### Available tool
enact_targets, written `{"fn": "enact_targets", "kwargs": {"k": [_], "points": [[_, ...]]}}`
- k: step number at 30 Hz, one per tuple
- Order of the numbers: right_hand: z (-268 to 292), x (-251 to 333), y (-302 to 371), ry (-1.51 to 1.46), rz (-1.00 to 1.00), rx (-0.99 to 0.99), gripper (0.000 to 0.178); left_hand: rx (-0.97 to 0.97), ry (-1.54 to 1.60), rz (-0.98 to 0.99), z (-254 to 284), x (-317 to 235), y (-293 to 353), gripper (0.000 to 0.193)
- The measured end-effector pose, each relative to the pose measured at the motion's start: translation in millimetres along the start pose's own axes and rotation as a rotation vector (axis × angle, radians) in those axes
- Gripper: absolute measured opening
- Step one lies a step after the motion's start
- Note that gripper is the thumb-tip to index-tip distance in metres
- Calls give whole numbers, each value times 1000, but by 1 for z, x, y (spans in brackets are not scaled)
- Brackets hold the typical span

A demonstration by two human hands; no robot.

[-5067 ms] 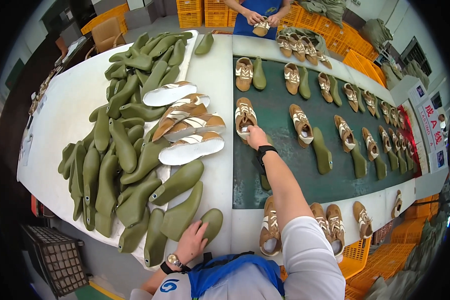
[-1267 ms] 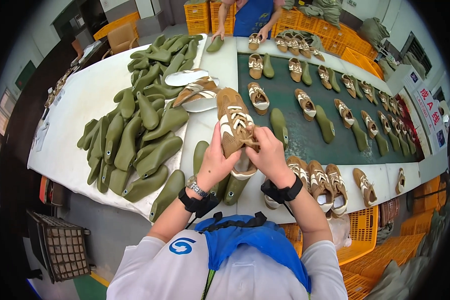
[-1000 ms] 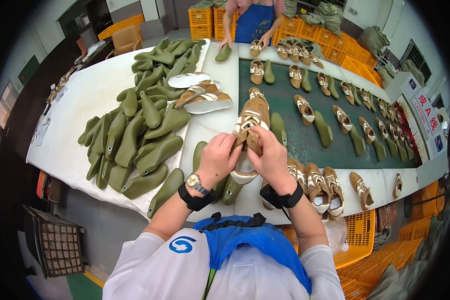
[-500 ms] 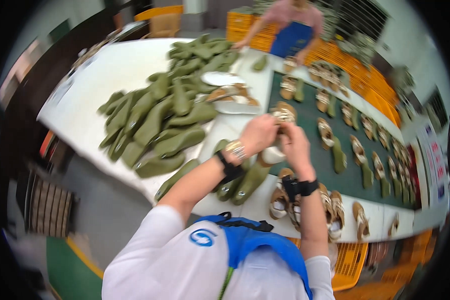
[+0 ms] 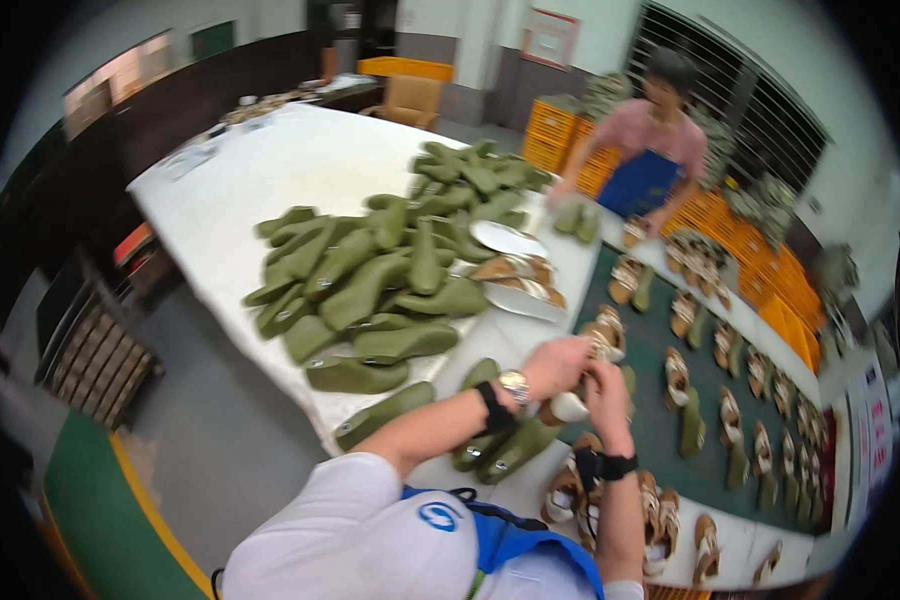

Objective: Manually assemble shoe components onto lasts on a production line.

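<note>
Shoes [image 5: 625, 280]: tan, creamy white stripes
Shoe moulds [image 5: 368, 292]: olive green, the whole lot
Belt [image 5: 654, 432]: dark green
Table [image 5: 300, 165]: plain old white
Crates [image 5: 548, 130]: super bright orange
Apron [image 5: 638, 185]: blue

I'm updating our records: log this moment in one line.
left hand: holding brown-and-white shoe | right hand: on same shoe | left side: heaped green shoe lasts | right side: other shoes on green surface
</note>
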State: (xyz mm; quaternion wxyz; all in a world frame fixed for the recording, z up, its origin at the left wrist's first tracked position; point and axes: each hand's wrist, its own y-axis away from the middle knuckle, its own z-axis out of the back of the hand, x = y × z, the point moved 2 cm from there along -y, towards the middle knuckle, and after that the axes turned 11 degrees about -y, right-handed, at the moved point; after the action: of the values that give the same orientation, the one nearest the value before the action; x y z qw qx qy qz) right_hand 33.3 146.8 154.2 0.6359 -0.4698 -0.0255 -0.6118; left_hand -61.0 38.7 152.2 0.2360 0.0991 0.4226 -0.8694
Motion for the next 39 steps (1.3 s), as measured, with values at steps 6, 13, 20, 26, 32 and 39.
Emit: {"fn": "enact_targets", "kwargs": {"k": [6, 13, 20, 26, 32, 39], "points": [[-4, 23, -6, -8, -8, 22, 12, 233, -103, -70, 20, 9, -12, 43], [1, 15, 17, -69, -11, 115, 13, 272, 220, 145, -18, 32, 0, 19], [9, 18, 17, -172, -263, -90, 20, 68, 4, -228, 9, -12, 24, 30], [7, 18, 25, -161, -296, -226, 24, 107, 4, -122, 14, -21, 20, 15], [13, 22, 21, -106, -199, -335, 33, 141, 287, 4, 4, -18, 14, 8], [28, 23, 13, -183, -241, -352, 35, 224, 355, 43, 14, -24, 1, 14]]}}
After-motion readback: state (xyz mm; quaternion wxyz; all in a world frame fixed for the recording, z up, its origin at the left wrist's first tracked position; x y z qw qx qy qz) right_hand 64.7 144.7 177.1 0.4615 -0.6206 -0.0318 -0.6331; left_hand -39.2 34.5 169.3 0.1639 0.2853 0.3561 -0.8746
